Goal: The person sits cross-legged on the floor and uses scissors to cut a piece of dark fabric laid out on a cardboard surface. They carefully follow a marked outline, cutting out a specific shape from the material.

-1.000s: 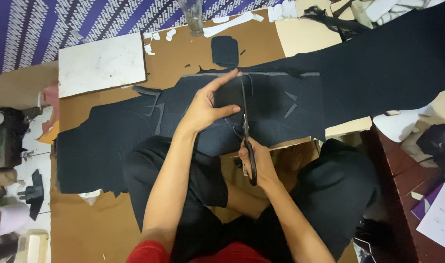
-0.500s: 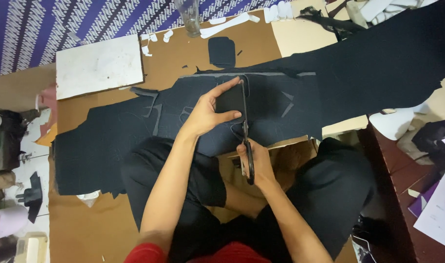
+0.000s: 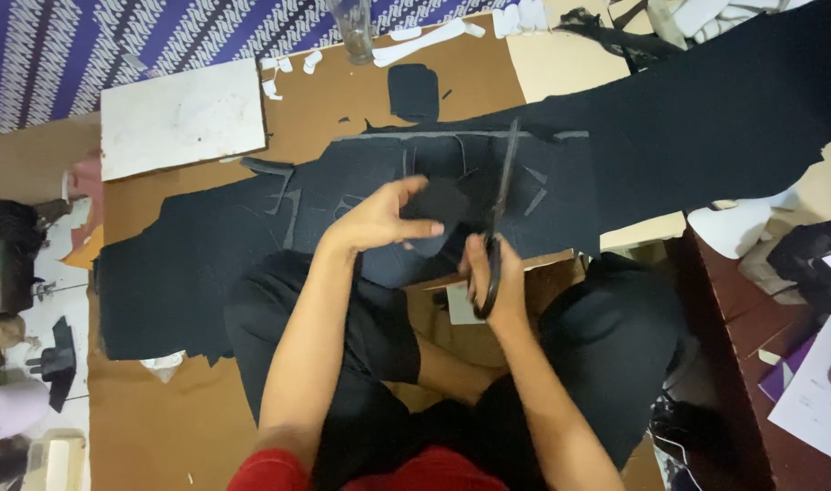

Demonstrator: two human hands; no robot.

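Seemingly to keep the cut piece clear of the blades, the person's left hand (image 3: pixel 379 218) pinches a small dark fabric piece (image 3: pixel 436 207) between thumb and curled fingers, lifting it just above the large black cloth (image 3: pixel 615 155) spread in front of the crossed legs. The right hand (image 3: pixel 490 277) is closed through the loops of a pair of long black scissors (image 3: pixel 499 214), whose blades point away from the body and look nearly closed, lying over the cloth just beside the held piece. Pale chalk lines on the cloth run around this area, which suggests why the blades sit where they do.

Underneath, a brown cardboard sheet (image 3: pixel 334 95) serves as the working surface on the floor. On it lie a white board (image 3: pixel 184 116) at the far left, 1 smaller dark cut shape (image 3: pixel 413 91) beyond the cloth, and a few white scraps (image 3: pixel 425 36) beside a clear glass (image 3: pixel 354 27). A purple and white patterned textile (image 3: pixel 115 36) borders the far edge. At the right stands a dark reddish wooden surface (image 3: pixel 734 345) holding papers (image 3: pixel 820 391), and assorted small items crowd the left edge, too blurred to name.
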